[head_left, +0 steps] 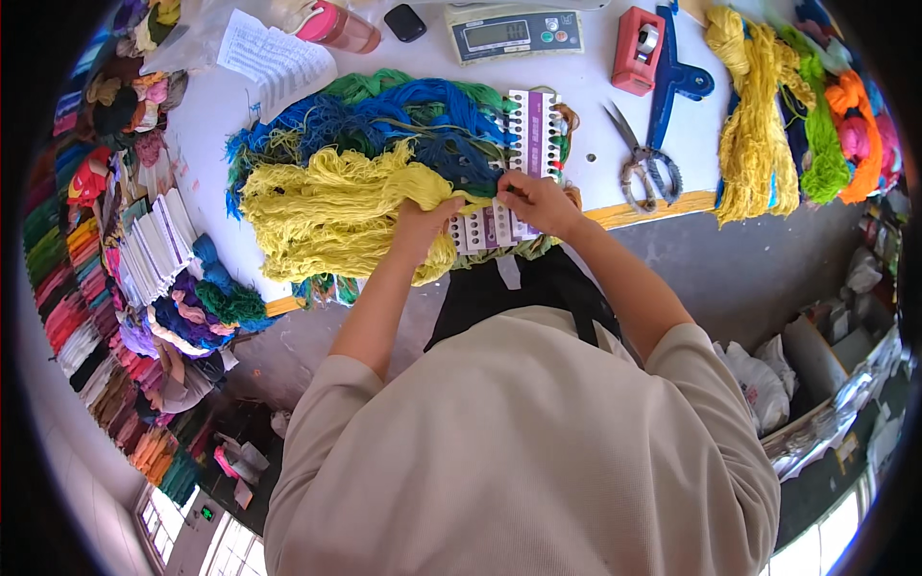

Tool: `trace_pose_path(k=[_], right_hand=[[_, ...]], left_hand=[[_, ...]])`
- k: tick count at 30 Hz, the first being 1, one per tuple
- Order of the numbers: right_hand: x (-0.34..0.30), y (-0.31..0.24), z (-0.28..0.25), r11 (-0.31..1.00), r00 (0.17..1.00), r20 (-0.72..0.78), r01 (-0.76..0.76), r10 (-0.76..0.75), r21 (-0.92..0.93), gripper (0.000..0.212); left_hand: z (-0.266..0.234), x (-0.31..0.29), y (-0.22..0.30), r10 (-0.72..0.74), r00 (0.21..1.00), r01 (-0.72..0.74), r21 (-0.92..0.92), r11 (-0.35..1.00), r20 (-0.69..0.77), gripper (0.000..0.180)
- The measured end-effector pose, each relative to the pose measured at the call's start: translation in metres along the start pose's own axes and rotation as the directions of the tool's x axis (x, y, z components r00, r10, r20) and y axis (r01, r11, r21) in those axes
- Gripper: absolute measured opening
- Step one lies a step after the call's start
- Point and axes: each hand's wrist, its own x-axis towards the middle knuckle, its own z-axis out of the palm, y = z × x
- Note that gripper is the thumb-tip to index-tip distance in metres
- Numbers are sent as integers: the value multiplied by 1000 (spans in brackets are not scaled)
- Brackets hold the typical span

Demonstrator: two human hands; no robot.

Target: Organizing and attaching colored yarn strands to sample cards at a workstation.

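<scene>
A large yellow thread hank [327,206] lies across the table's front edge, its loose strands spread to the left. My left hand [421,230] is closed around its gathered right end. From there a thin yellow strand runs right to my right hand [540,204], whose fingers are pinched on it. Beneath my hands is a white and purple thread card [473,232] with a row of punched holes. Another such holed card [531,125] lies just beyond, with coloured threads tied along its edge. Blue thread [413,108] and green thread [384,82] are heaped behind the yellow.
Scissors [642,173], a blue clip-ended bar [665,106] and a red tape dispenser [636,53] lie right. A digital scale [516,36], dark device [405,23], pink-lidded bottle [338,26] and paper sheet [274,62] are behind. More yellow hanks [759,115] hang over the right edge.
</scene>
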Motion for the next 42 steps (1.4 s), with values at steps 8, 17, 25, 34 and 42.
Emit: trace_pose_path(k=[8,17,25,34,42], right_hand=[[2,2,1,998,999,0,-42,42,50,21],[-2,-10,9,991,995,-87,-62,51,-123,34],[2,-9,16,983,980,-98,-177,172,-53,38],[-5,18,6,848,985,147,-156,93,507,39],[-2,14,7,885,988,136,-129,76,448,36]], left_hand=[[1,-17,15,-97,846,471,-649,598,524,21],[14,-23,22,-77,897,326,-535,780,435,24],[18,-48,35,-98,866,-41,266,963,490,23],[25,-27,20,119,968,-121,-6,993,220,18],[42,-19,9,157,944,-279,451,848,289,26]])
